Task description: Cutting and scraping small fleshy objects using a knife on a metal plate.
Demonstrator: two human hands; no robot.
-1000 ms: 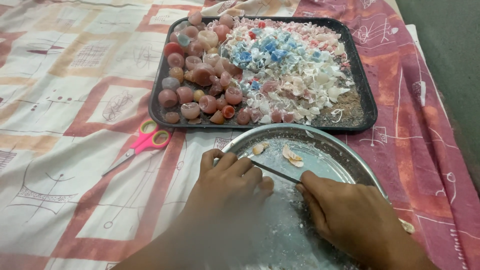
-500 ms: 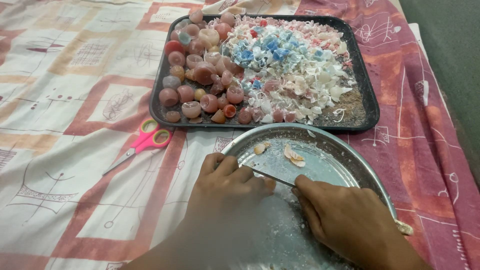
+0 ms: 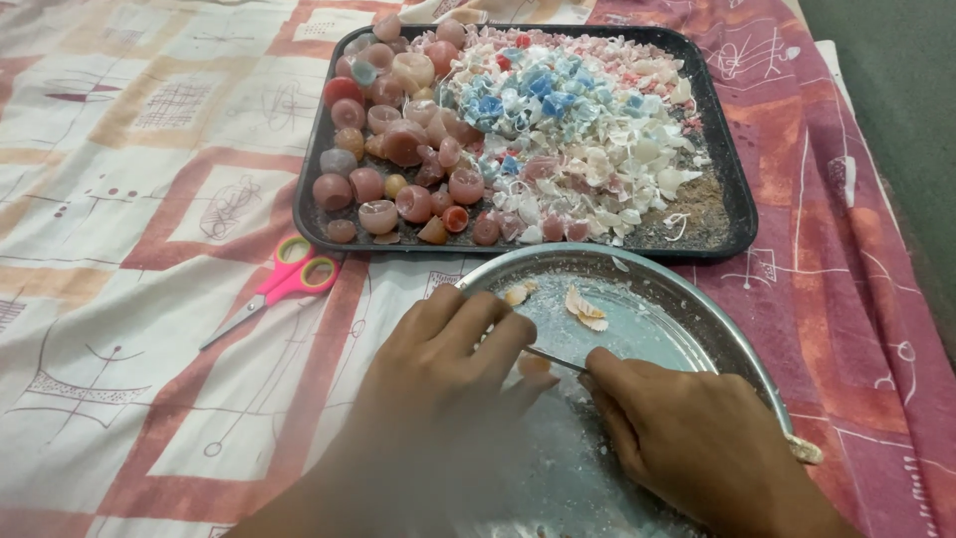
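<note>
My left hand (image 3: 438, 369) rests on the near rim of a round steel plate (image 3: 697, 319), its fingers curled over a small pale piece (image 3: 533, 365) that it pins down. My right hand (image 3: 697, 438) grips a thin metal blade (image 3: 553, 358) whose tip meets that piece under the left fingers. Two pale shell-like pieces (image 3: 586, 309) (image 3: 516, 294) lie further back on the plate, which is dusted with white powder.
A black tray (image 3: 732, 189) behind the plate holds several pink and red rounded shells on its left and a heap of white, blue and pink fragments on its right. Pink-handled scissors (image 3: 284, 284) lie on the patterned cloth (image 3: 129, 199) left of the plate.
Both hands stay over the plate with small shifts. The left fingers have pressed closer around the piece and the blade has slid slightly.
</note>
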